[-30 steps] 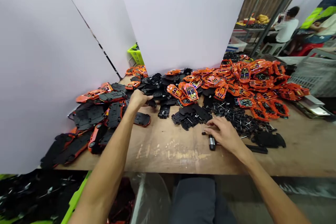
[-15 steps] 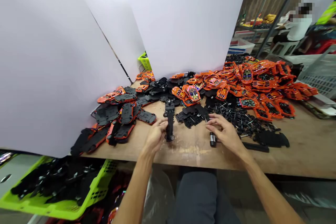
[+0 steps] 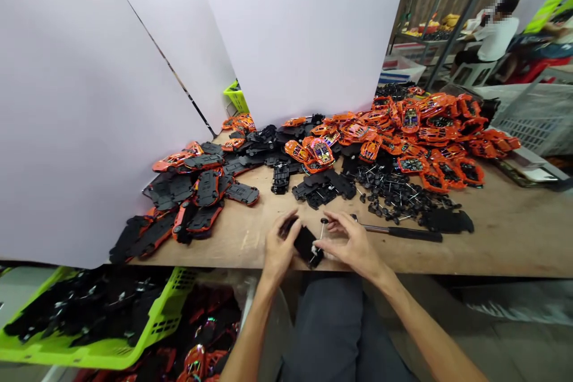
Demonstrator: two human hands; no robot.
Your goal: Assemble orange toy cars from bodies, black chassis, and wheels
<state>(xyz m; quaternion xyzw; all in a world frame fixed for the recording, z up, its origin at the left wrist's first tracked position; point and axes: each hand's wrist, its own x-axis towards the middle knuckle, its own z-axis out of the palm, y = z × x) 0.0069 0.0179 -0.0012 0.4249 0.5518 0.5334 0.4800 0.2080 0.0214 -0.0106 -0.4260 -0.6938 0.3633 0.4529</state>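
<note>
My left hand (image 3: 278, 246) is closed on the edge of a black plastic toy car chassis (image 3: 305, 243), which it holds at the table's front edge. My right hand (image 3: 353, 246) pinches a wheel axle (image 3: 323, 230), a thin metal rod with a small black wheel at its upper end. The axle's lower end is over the near part of the chassis; whether it sits in a slot I cannot tell. Just beyond my right hand lies a hammer (image 3: 414, 234) with a black grip, its head partly hidden by the fingers.
Loose wheel axles (image 3: 394, 194) lie behind the hammer. Black chassis (image 3: 324, 188) are stacked mid-table, and orange car shells (image 3: 430, 125) are heaped at the back right. Assembled cars (image 3: 208, 188) lie upside down at left. A green basket (image 3: 154, 334) stands below; a person (image 3: 496, 36) sits far right.
The chassis in my left hand has come nearer the table edge and turned to show its flat face. My right hand has left the hammer's side and now holds an axle at the chassis.
</note>
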